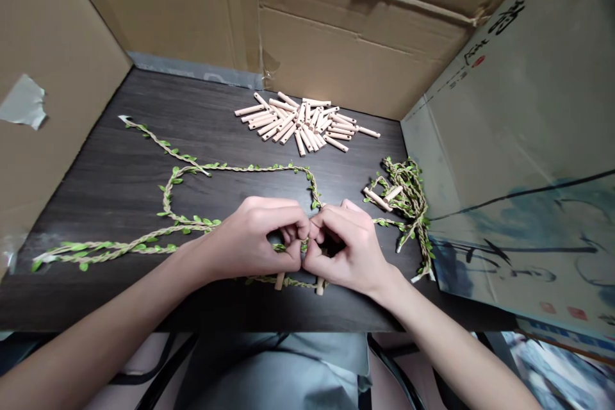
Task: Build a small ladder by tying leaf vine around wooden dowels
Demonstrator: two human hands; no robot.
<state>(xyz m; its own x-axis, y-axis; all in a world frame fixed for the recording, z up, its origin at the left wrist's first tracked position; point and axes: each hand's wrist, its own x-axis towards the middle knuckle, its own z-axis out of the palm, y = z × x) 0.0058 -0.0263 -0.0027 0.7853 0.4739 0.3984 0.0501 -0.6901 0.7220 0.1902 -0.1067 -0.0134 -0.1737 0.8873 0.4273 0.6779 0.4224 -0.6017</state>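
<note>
My left hand (257, 237) and my right hand (346, 246) meet at the front middle of the dark table (144, 160), fingertips pinched together on a leafy twine garland (192, 170). Two small wooden pegs (280, 280) stick out below the hands, threaded on the twine. The garland runs off to the left in loops across the table. A pile of several light wooden pegs (305, 120) lies at the back middle.
A bundle of garland with wooden pegs (401, 195) lies to the right of my right hand. Cardboard walls (336, 38) close in the table at left, back and right. The table's front edge is just below my wrists.
</note>
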